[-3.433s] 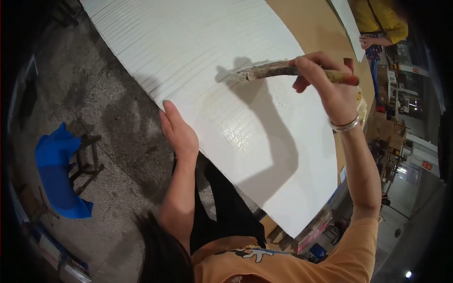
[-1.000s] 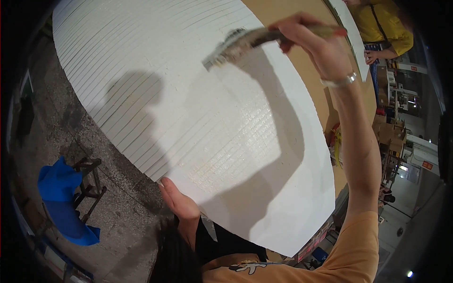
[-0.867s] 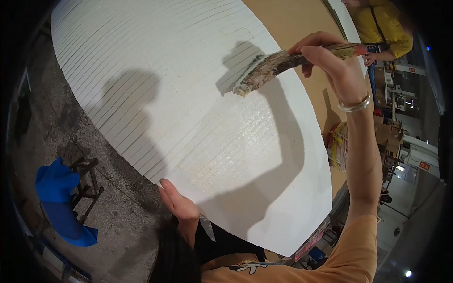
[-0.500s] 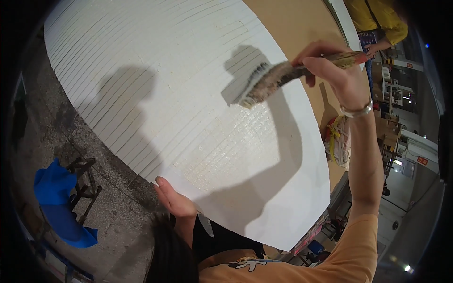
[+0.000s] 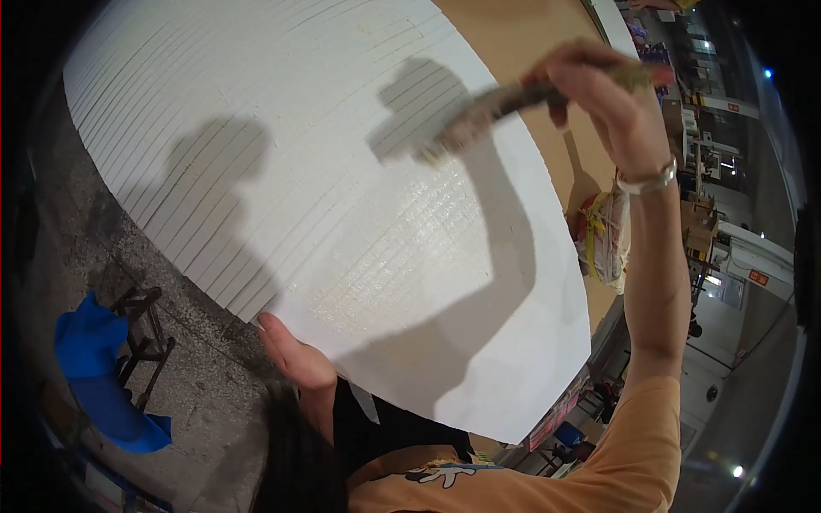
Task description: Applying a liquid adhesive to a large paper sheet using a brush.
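Note:
A large fan of overlapping white sheets spreads out in front of me, their staggered edges showing as many thin lines. A wet, glossy patch covers its middle. My right hand grips the handle of a wide brush, blurred by motion, with its bristles over the far side of the wet patch. Whether the bristles touch the paper I cannot tell. At the near left edge of the sheets, my left hand holds their border; some of its fingers are hidden.
Under the sheets lies a brown board. A clear bag tied with yellow ribbon sits at the right. On the floor at left stands a dark stool beside a blue cloth. Shelves and boxes line the far right.
My right hand has moved the brush slightly up and left over the sheets. The whole view has shifted a little, and the person in yellow at upper right is now mostly out of it.

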